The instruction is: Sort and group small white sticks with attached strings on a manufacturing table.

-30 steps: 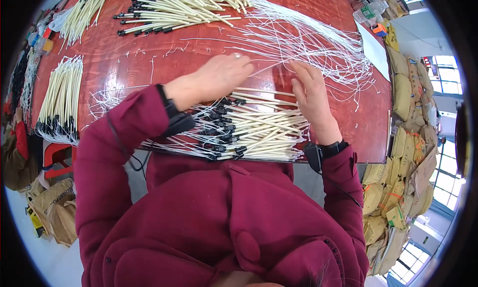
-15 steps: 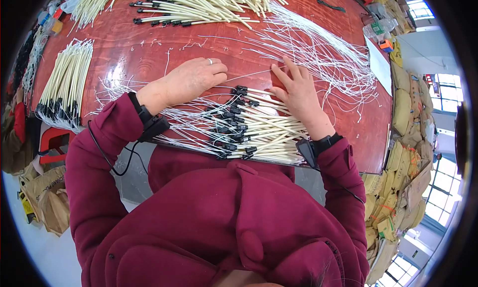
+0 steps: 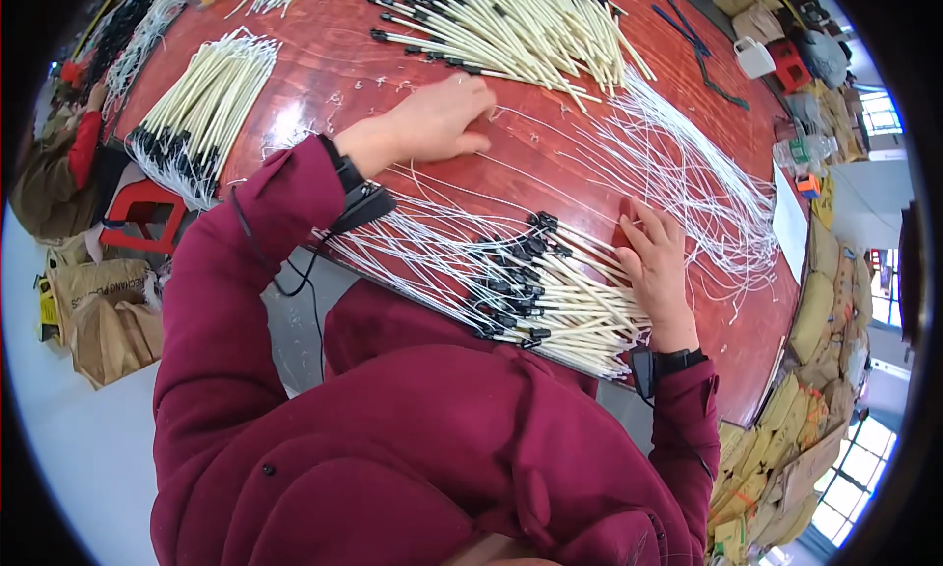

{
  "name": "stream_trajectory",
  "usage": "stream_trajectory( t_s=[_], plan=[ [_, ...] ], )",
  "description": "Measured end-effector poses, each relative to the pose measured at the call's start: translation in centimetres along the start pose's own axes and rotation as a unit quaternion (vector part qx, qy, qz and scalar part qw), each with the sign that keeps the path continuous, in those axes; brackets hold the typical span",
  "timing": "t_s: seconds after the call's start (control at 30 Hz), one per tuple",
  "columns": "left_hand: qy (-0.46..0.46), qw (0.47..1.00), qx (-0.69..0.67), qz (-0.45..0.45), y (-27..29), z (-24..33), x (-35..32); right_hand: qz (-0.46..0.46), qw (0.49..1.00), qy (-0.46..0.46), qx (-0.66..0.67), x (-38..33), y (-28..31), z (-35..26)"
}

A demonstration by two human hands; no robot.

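A large reddish-brown worktop (image 3: pixel 324 75) is seen from above, glossy, filling most of the view. A person in a maroon top is leaned over its near edge (only sleeves and shoulders shown). A big pile of cream sticks with black tips (image 3: pixel 511 30) is spread across the far side of the worktop; a second, tidier bundle (image 3: pixel 201 99) is laid at the far left, black tips toward the near-left edge. A nearer bundle of cream sticks with black connectors (image 3: pixel 550 296) is laid at the near edge, just in front of the person, its thin white wires (image 3: pixel 413 237) fanned out to the left. More loose white wires (image 3: pixel 697 178) are scattered on the right side. Brown paper bags (image 3: pixel 103 311) are seen on the floor at left, a red stool (image 3: pixel 138 212) beside them. The left hand (image 3: pixel 432 124) is stretched out past the near bundle, palm down on the bare worktop, fingers loosely curled, near the far pile's edge; whether a wire is pinched under the fingertips cannot be told. The right hand (image 3: pixel 656 266) is laid flat and open on the right end of the near bundle, fingers spread over the sticks, nothing gripped (pressing only). A dark wristband is worn on each wrist
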State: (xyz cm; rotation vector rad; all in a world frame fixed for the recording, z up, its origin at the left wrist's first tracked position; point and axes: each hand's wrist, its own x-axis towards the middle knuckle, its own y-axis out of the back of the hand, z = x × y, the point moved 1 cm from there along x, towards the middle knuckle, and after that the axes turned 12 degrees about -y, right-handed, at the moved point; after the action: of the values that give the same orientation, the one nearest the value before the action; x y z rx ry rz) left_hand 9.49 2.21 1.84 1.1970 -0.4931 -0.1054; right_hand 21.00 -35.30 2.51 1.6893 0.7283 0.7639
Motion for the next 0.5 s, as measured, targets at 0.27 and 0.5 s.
stream_trajectory(
  t_s=[0.27, 0.5],
  plan=[
    [0.007, 0.978, 0.207, 0.024, -0.8, -7.8, 4.1, -0.01, 1.0, 0.013, 0.025, 0.0, 0.0, 0.3],
    [-0.098, 0.97, 0.194, 0.111, -0.4, -8.1, 3.6, -0.001, 0.998, -0.001, 0.071, 0.1, -0.2, 0.4]
  ],
)
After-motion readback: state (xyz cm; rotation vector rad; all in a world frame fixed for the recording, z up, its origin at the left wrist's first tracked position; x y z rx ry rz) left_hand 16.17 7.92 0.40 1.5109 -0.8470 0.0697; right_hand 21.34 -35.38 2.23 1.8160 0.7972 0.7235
